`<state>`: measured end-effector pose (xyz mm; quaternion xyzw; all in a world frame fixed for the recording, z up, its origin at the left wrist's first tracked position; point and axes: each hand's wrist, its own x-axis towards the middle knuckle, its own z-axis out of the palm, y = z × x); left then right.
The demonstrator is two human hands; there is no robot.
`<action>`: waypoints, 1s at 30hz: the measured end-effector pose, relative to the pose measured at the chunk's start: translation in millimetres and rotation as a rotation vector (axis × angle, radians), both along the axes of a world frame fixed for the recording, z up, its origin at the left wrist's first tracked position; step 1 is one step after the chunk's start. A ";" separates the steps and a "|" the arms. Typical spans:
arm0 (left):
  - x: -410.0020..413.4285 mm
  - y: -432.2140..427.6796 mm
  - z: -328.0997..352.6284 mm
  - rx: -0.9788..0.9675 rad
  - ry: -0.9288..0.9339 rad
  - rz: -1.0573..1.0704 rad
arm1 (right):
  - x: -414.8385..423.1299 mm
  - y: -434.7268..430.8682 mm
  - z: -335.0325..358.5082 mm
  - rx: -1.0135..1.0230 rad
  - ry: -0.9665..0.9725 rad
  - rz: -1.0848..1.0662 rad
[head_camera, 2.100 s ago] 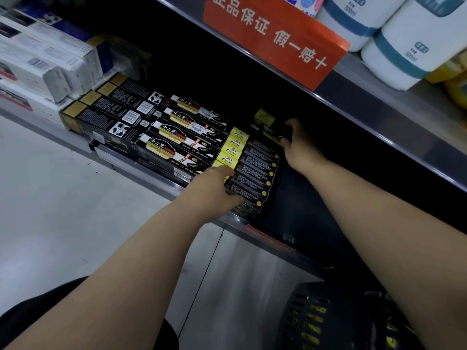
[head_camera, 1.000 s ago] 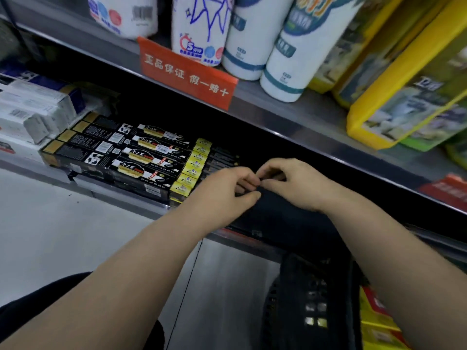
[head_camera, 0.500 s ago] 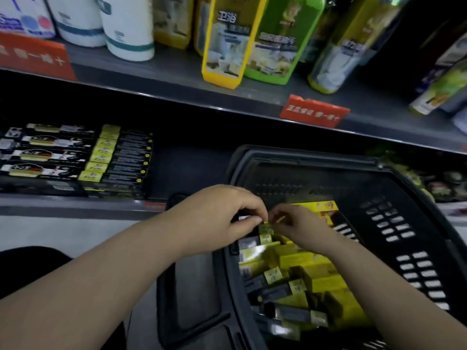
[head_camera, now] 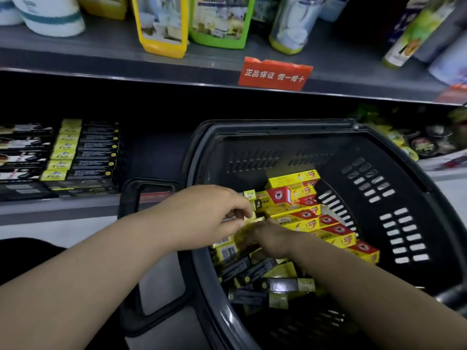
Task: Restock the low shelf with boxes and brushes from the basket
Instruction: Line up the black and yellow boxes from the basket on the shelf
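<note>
A black plastic basket (head_camera: 394, 178) stands on the floor before the low shelf (head_camera: 63, 210). Inside lie several yellow-and-red boxes (head_camera: 298, 218) and several long black boxes with yellow ends (head_camera: 273, 286). My left hand (head_camera: 202, 221) hovers over the basket's left rim, fingers curled, pinching the yellow end of a box (head_camera: 252, 219). My right hand (head_camera: 270, 238) reaches down among the boxes, fingers curled round one; its grip is partly hidden and blurred. On the low shelf at left sit rows of black-and-yellow boxes (head_camera: 86, 152).
An upper shelf (head_camera: 101, 61) holds bottles, yellow and green refill pouches and a red price sign (head_camera: 275, 74). The basket handle (head_camera: 134, 248) lies folded down at its left. Dark bare shelf space (head_camera: 154, 157) lies between the stocked boxes and the basket. More goods sit far right.
Both hands left the shelf and moved right into the basket. They have sunk deeper among the boxes and now hold boxes there.
</note>
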<state>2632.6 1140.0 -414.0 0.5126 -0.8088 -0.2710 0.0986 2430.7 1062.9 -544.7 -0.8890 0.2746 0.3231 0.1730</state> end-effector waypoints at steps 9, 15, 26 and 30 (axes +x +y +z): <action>-14.2 -7.0 -1.1 0.029 -0.062 -0.031 | -2.6 7.9 -1.2 -0.106 0.074 0.107; -18.5 -10.0 -2.9 0.015 -0.126 -0.010 | -1.1 4.1 62.3 0.004 -0.191 -0.251; -54.0 -6.6 -19.6 0.385 0.324 0.179 | -31.5 23.5 157.9 0.195 -0.875 -0.870; -60.0 -3.6 -27.9 0.626 0.554 0.341 | -36.7 11.1 131.0 0.379 -0.863 -1.011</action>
